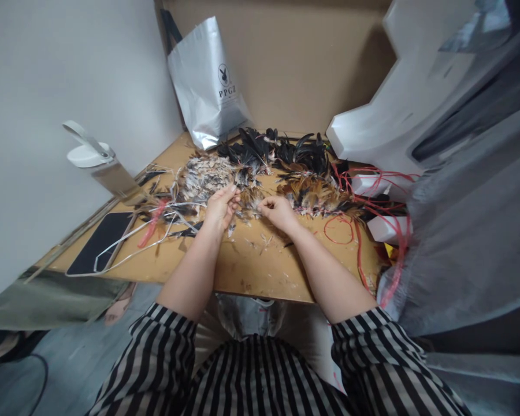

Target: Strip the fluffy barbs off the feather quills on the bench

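Note:
My left hand [222, 207] is closed over the table, its thumb and fingers curled together in front of a mottled pale feather heap [207, 176]. What it pinches, if anything, is too small to make out. To its right, my right hand [281, 212] pinches at the edge of a small tuft of brown and whitish feathers [252, 202] between the two hands. Brown feathers [314, 193] lie just beyond my right hand in a long row. Long black feathers [255, 147] are piled farther back.
A silver bag [203, 86] stands at the back left. A lidded cup [112, 170], a dark phone [99, 242] and a white cable [125, 238] are on the left. Red string [359, 248] and white boxes [387, 228] crowd the right side. Feather scraps dot the wooden table [260, 268].

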A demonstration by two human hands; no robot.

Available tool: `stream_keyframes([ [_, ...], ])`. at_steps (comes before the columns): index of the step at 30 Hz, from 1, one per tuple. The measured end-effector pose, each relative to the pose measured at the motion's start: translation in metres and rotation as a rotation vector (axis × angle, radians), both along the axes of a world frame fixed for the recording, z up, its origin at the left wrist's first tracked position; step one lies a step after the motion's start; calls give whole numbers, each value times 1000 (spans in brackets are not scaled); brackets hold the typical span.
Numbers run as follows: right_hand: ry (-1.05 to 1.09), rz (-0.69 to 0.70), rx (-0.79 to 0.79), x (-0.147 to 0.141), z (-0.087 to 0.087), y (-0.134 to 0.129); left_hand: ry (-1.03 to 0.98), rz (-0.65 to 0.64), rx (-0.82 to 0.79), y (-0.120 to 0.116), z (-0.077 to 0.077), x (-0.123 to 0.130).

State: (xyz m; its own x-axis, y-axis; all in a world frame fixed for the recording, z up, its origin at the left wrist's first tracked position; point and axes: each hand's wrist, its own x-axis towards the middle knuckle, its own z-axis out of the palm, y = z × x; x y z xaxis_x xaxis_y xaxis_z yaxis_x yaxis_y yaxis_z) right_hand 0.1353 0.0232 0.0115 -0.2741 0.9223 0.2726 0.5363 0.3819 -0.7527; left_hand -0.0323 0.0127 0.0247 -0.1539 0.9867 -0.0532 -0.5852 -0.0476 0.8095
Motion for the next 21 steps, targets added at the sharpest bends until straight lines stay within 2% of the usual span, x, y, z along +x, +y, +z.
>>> stream_keyframes([
  [8,-335,57,200,-18,7,-18,-18,31,11,-1,2,0],
  [14,-623,59,212,-35,6,-27,-26,38,41,0,0,-3],
  [17,-600,34,200,-33,7,-24,-4,46,48,0,1,-3],
  [21,-339,90,171,-19,11,-13,43,29,69,-2,4,-3],
])
